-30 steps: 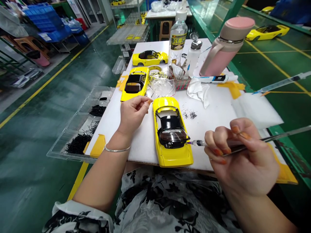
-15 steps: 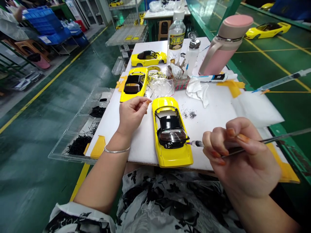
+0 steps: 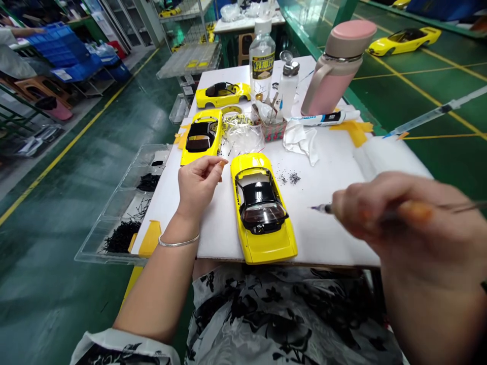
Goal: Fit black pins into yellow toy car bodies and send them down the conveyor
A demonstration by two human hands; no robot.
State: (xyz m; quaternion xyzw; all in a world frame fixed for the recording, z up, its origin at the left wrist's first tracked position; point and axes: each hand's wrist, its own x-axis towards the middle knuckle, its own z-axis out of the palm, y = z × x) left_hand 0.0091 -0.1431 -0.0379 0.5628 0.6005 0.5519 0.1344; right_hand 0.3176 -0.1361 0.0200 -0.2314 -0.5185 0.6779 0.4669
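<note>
A yellow model car body (image 3: pixel 270 246) with a black roof and rear window lies on the white board (image 3: pixel 319 238). Just left of its front end, my left hand (image 3: pixel 200 183) is pinched, and what its fingertips hold, if anything, is too small to name. My right hand (image 3: pixel 411 218), blurred, grips a thin tool (image 3: pixel 323 208) whose pointed tip is over the board, apart from the car. Tiny black bits (image 3: pixel 294 178) lie to the right of the car. Behind my left hand is a second yellow car body (image 3: pixel 216 133).
A third car (image 3: pixel 240 92), clear bottle (image 3: pixel 262 58), pink flask (image 3: pixel 331 86), white tissue (image 3: pixel 302 144) and syringe (image 3: pixel 422 117) are behind. A clear tray (image 3: pixel 108 215) of black parts sits left. White foam (image 3: pixel 399 154) lies right.
My right hand has moved right and closer to the camera, taking the tool's tip away from the car's rear window. My left hand keeps its pinch. The whole view has shifted slightly.
</note>
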